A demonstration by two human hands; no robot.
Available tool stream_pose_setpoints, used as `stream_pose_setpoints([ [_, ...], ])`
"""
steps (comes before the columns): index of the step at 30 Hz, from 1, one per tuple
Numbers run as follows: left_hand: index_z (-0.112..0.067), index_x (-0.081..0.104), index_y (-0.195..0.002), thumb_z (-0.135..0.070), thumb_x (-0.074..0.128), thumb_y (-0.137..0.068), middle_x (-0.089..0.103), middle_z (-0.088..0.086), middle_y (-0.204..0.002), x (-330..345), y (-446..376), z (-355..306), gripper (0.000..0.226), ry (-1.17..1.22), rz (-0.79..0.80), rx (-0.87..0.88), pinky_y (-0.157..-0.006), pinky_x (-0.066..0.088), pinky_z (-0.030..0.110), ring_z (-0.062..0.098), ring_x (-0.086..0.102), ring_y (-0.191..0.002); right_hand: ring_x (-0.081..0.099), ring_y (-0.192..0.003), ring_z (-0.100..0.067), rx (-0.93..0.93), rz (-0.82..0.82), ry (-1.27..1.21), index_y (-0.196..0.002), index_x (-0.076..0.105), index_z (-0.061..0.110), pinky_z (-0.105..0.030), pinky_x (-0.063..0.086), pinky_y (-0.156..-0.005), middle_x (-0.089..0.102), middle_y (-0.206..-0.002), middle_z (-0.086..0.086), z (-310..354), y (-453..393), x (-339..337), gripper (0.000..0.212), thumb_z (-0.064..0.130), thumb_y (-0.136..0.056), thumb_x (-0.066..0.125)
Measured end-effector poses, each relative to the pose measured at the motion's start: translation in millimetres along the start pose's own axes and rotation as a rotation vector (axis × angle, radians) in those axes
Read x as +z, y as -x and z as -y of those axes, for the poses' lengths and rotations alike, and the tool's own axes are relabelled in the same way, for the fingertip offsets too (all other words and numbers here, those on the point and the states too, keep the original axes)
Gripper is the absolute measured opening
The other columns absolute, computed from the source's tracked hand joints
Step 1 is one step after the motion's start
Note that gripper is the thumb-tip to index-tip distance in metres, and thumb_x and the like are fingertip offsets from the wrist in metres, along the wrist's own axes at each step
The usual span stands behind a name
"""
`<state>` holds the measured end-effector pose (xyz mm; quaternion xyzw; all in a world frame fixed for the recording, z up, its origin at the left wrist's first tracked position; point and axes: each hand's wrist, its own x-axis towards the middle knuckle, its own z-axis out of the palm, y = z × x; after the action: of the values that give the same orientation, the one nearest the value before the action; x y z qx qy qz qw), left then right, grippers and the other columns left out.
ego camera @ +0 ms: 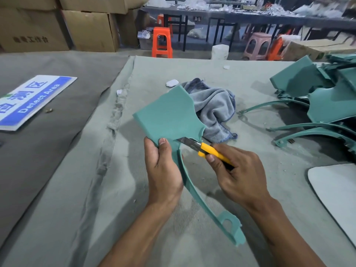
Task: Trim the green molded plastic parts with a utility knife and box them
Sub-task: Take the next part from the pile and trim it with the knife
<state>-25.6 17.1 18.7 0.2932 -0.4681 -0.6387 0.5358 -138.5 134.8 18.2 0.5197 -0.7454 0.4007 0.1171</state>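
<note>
Both hands work close together above the cloth-covered bench. Left hand (pixel 163 166) grips the green molded part (pixel 169 118) at the neck where its broad flat panel narrows, thumb pressed on the face and fingers curled behind, holding it tilted up off the surface. From that grip a long curved arm of the part sweeps down toward the person, passing between the two wrists and ending in a tab with a square hole. Right hand (pixel 235 170) is closed round the yellow utility knife (pixel 208 151), forefinger along the handle, and the extended blade touches the part's inner edge just right of the left thumb.

Just beyond the hands lies a crumpled grey-blue towel (pixel 213 106), partly hidden by the panel. Far to the right of the right hand sits a pile of green parts (pixel 323 101), curved arms sticking out leftward, with open cloth between them and the knife. A pale rounded board (pixel 335 185) lies at the right edge.

Well left of the left hand lies a blue and white sign (pixel 32 101) reading "Detect Area" under Chinese characters. Grey-green cloth (pixel 77 170) wrinkles along a seam there. Behind stand printed cardboard cartons (pixel 57 26), orange stools (pixel 161 41), a pink stool (pixel 258 45) and a cluttered long table (pixel 250 14).
</note>
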Motion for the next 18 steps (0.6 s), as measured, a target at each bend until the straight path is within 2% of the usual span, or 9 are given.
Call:
stream_pose_setpoints([
  [5, -0.027, 0.06, -0.098, -0.027, 0.047, -0.096, 0.066, -0.006, -0.093, -0.2, 0.6, -0.1, 0.014, 0.001, 0.011, -0.014, -0.085, 0.044, 0.04, 0.018, 0.058, -0.088, 0.053, -0.054, -0.017, -0.058, 0.013, 0.023, -0.099, 0.074, 0.026, -0.037, 0.043, -0.047, 0.061, -0.068, 0.009, 3.8, 1.1, -3.1, 0.022, 0.042, -0.1, 0.06],
  [10, -0.024, 0.06, -0.098, -0.028, 0.048, -0.096, 0.062, 0.004, -0.093, -1.3, -1.4, 1.5, 0.013, 0.049, -0.008, -0.087, -0.08, 0.04, 0.047, 0.026, 0.052, -0.087, 0.054, -0.054, -0.019, -0.112, -0.058, 0.119, -0.101, 0.076, 0.021, -0.035, 0.042, -0.045, 0.062, -0.069, 0.007, 4.2, -1.2, -3.3, 0.023, 0.038, -0.1, 0.061],
  [12, -0.024, 0.061, -0.101, -0.021, 0.046, -0.102, 0.065, 0.0, -0.09, 0.4, -0.6, 0.7, 0.016, 0.044, -0.002, -0.082, -0.076, 0.045, 0.041, 0.022, 0.056, -0.081, 0.057, -0.055, -0.021, -0.142, -0.067, 0.171, -0.099, 0.077, 0.022, -0.035, 0.043, -0.045, 0.065, -0.071, 0.006, 2.8, -1.6, -3.7, 0.022, 0.038, -0.099, 0.062],
  [14, -0.02, 0.06, -0.102, -0.015, 0.043, -0.107, 0.063, -0.001, -0.081, 1.0, -1.1, -0.3, 0.018, 0.038, -0.01, -0.099, -0.064, 0.047, 0.032, 0.018, 0.055, -0.069, 0.056, -0.054, -0.023, -0.119, -0.161, 0.221, -0.098, 0.077, 0.018, -0.034, 0.042, -0.045, 0.064, -0.07, 0.005, 2.9, -2.3, -2.1, 0.024, 0.037, -0.099, 0.062],
  [16, -0.021, 0.059, -0.1, -0.015, 0.043, -0.108, 0.061, 0.003, -0.084, 0.7, -1.3, -0.6, 0.02, 0.035, -0.015, -0.107, -0.068, 0.045, 0.037, 0.023, 0.054, -0.072, 0.049, -0.051, -0.017, -0.048, -0.266, 0.165, -0.099, 0.074, 0.013, -0.032, 0.039, -0.047, 0.056, -0.066, 0.008, 4.2, -2.1, -0.7, 0.028, 0.036, -0.102, 0.059],
  [18, -0.019, 0.06, -0.103, -0.015, 0.042, -0.109, 0.06, 0.008, -0.089, 0.8, -0.9, -2.0, 0.019, 0.035, -0.007, -0.112, -0.073, 0.042, 0.043, 0.025, 0.053, -0.079, 0.042, -0.049, -0.012, 0.044, -0.309, -0.028, -0.097, 0.07, 0.014, -0.027, 0.036, -0.049, 0.046, -0.06, 0.01, 6.1, -2.5, 0.9, 0.029, 0.039, -0.104, 0.056],
])
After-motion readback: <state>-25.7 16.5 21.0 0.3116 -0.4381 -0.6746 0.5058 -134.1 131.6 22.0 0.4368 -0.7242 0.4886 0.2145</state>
